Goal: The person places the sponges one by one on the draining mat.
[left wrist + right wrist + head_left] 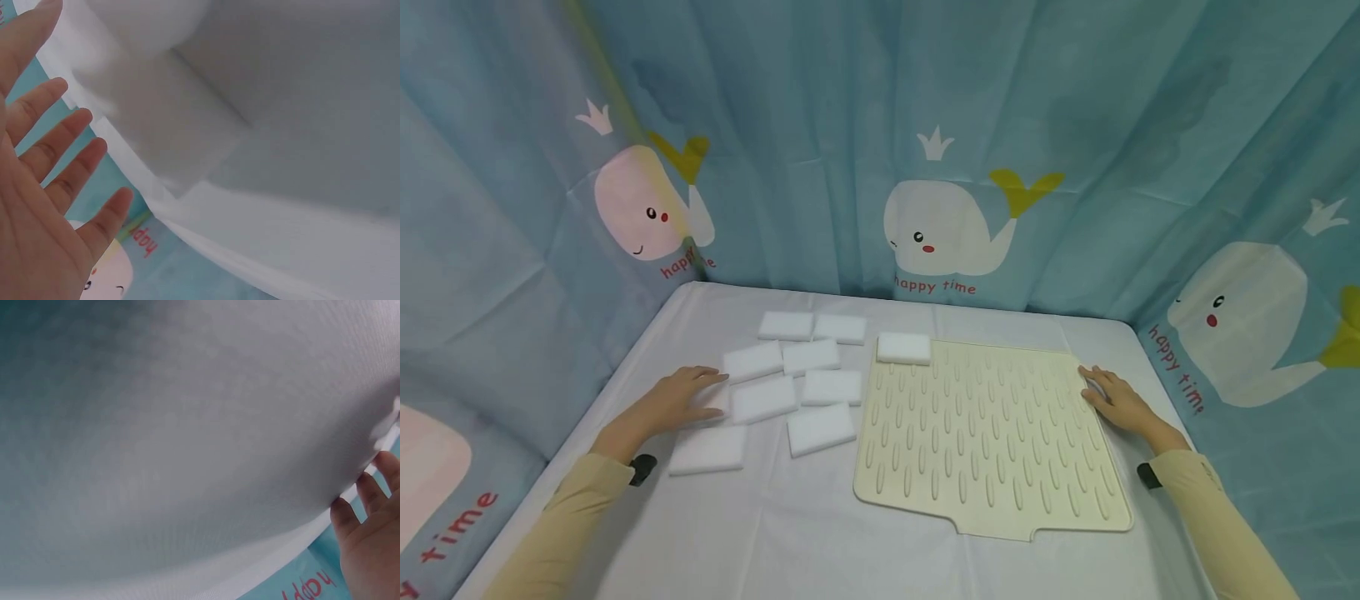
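My left hand hovers over the left side of a group of white sponge blocks, its fingers spread and nothing held. A block lies below that hand in the left wrist view. Closest to its fingertips in the head view is a white sponge, with another sponge nearer the wrist. On the right, my other hand rests with relaxed fingers at the upper right edge of a cream ridged drying mat. One white sponge sits in the mat's far left corner.
Several more white sponges lie flat left of the mat. All stand on a white cloth-covered table. A blue whale-print curtain hangs behind and along both sides. The mat has a tab on its near edge.
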A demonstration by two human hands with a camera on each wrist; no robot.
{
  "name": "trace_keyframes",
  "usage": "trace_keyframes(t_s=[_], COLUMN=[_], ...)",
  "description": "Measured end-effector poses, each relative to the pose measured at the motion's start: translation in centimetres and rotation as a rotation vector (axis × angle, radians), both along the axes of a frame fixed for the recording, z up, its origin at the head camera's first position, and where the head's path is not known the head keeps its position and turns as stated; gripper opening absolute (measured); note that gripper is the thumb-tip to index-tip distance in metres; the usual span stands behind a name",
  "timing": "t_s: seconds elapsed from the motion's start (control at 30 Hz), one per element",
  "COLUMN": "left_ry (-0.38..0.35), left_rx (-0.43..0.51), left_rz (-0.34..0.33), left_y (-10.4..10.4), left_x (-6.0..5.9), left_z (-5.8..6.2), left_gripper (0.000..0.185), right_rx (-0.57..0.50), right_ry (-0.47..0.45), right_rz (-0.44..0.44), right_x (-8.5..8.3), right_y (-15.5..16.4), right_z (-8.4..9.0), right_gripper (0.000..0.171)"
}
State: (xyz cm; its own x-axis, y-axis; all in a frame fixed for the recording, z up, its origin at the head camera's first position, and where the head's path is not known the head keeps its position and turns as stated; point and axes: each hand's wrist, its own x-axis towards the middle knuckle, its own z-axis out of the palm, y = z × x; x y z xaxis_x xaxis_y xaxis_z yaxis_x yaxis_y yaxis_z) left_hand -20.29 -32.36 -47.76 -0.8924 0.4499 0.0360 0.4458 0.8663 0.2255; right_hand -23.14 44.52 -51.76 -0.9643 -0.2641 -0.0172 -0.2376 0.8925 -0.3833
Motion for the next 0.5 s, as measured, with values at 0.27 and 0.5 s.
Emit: trace_keyframes(t_s=[0.27,0.5], left_ry=[-0.025,-0.014], left_rx=[0.010,0.021], left_rz=[0.044,0.055], left_y=[-1.5,-2.3], left_x=[1.4,1.8], left_z=[-0.3,-0.6], left_gripper=[0.065,0.062], right_rx=[-0.010,-0.017], right_ry=[0.001,-0.008], right_rz=[0.011,0.008], right_x=[0.1,0.2], right_y=[-0.2,-0.2], right_z=[0.2,0.4], right_gripper=[0.059,0.058])
